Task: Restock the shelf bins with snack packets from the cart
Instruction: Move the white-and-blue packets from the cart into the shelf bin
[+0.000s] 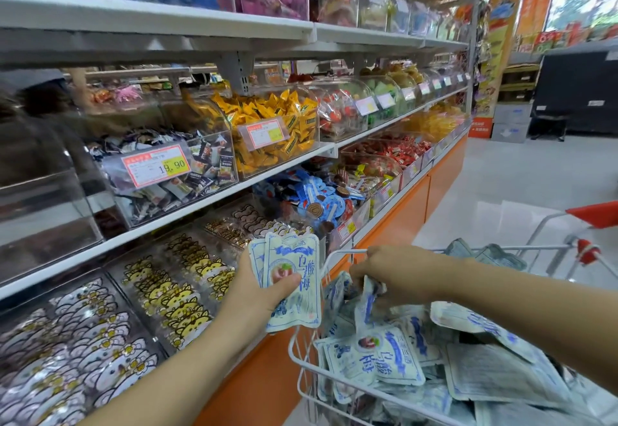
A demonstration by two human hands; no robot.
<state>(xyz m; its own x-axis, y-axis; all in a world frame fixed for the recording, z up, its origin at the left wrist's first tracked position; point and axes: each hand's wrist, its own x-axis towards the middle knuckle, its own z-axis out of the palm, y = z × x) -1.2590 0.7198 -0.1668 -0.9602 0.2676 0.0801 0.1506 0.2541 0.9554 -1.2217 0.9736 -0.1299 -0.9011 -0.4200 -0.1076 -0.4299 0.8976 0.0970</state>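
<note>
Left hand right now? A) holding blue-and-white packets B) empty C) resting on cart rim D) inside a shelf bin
A: the left hand grips a small stack of blue-and-white packets beside the cart; the right hand pinches another packet inside it.

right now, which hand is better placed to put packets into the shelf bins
Left. The left hand grips a stack of packets right beside the shelf, while the right hand is down over the cart, pinching another packet.
</note>
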